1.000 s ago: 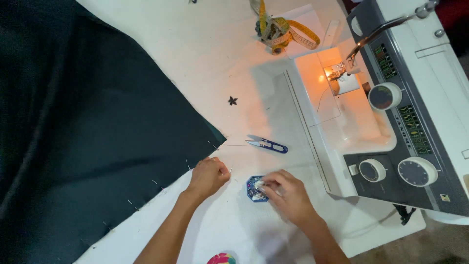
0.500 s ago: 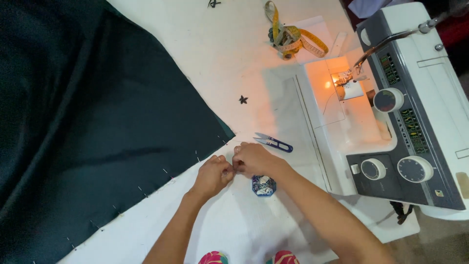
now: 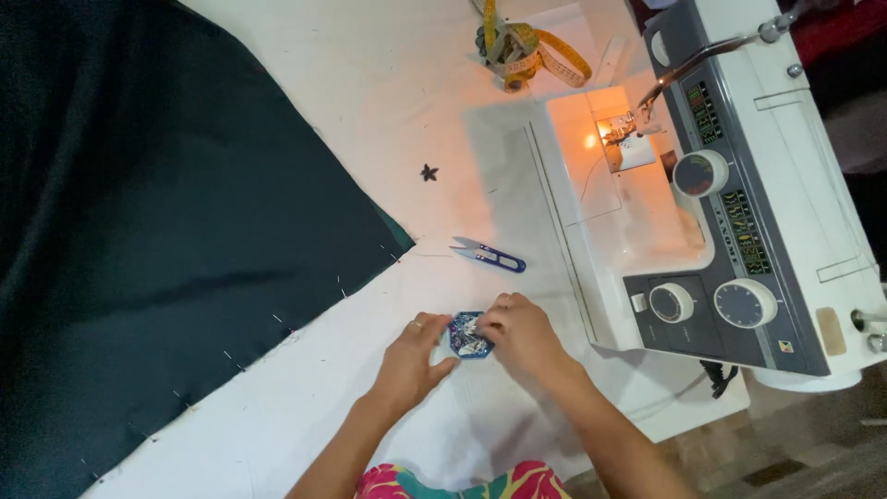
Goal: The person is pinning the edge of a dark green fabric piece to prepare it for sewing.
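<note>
A small blue hexagonal pin holder (image 3: pixel 468 336) lies on the white table (image 3: pixel 370 83). My left hand (image 3: pixel 413 360) rests against its left side, fingers curled. My right hand (image 3: pixel 520 334) is at its right side, fingertips pinched over the pins on top. Whether a pin is between the fingers is too small to tell. A large dark green cloth (image 3: pixel 148 240) covers the left of the table, with several pins along its lower edge.
Blue-handled thread snips (image 3: pixel 490 256) lie just beyond the hands. A white sewing machine (image 3: pixel 721 194) with its lamp lit stands on the right. A yellow tape measure (image 3: pixel 527 51) is coiled at the back. A small dark star-shaped scrap (image 3: pixel 429 172) lies mid-table.
Both hands have come back from the pinned corner of the dark cloth to the blue pin holder. The camera view has shifted slightly.
</note>
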